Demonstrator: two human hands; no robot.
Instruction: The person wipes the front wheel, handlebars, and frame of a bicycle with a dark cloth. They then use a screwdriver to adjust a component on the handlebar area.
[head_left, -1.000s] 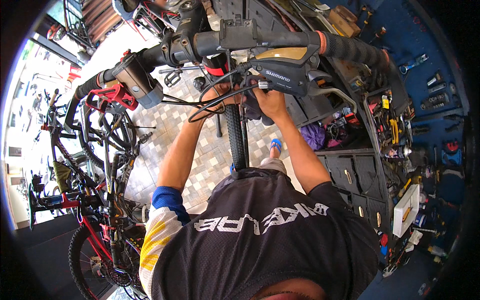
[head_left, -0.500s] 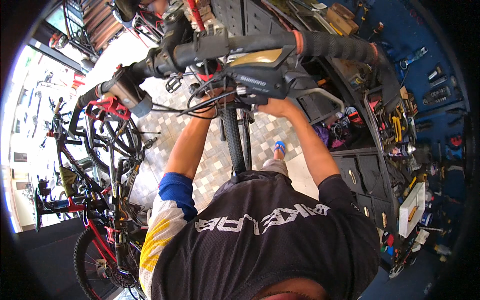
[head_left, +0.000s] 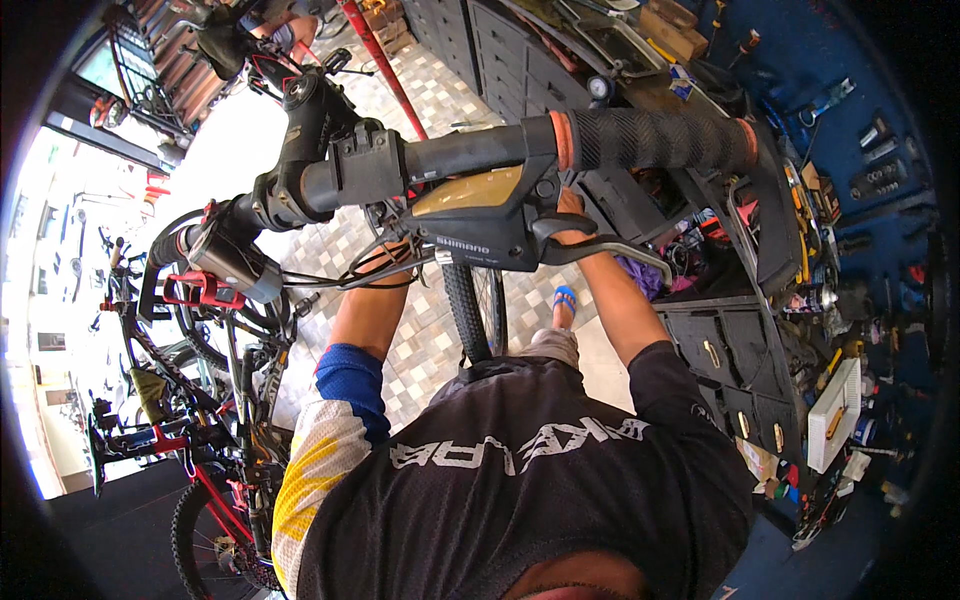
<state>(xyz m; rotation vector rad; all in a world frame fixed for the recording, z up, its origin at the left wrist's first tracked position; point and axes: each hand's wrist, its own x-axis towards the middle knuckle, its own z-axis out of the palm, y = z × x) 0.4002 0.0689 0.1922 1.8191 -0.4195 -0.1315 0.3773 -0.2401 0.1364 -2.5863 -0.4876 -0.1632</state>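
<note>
A black bicycle handlebar (head_left: 465, 150) spans the upper view, close to the camera, with a ribbed grip (head_left: 650, 140) ringed in orange at its right end. Beneath it sits a black brake and shift unit (head_left: 490, 240) with a gold cover, and a brake lever (head_left: 620, 248) points right. My left hand (head_left: 393, 250) is behind the cables (head_left: 345, 282) left of this unit, its fingers hidden. Behind the lever's base is my right hand (head_left: 572, 208), partly covered; what it touches cannot be made out. A knobby tyre (head_left: 463, 310) stands between my forearms.
Several bicycles stand at left, including one with a red frame (head_left: 215, 510). Black drawer cabinets (head_left: 715, 350) and a cluttered bench line the right, below a blue tool wall (head_left: 850, 120). A red pole (head_left: 385, 70) rises beyond the handlebar. The floor is tiled (head_left: 400, 350).
The handlebar now looks larger and its right side sits lower, with the brake unit shifted left and down. My right hand shows farther behind the lever. My left hand has become more hidden.
</note>
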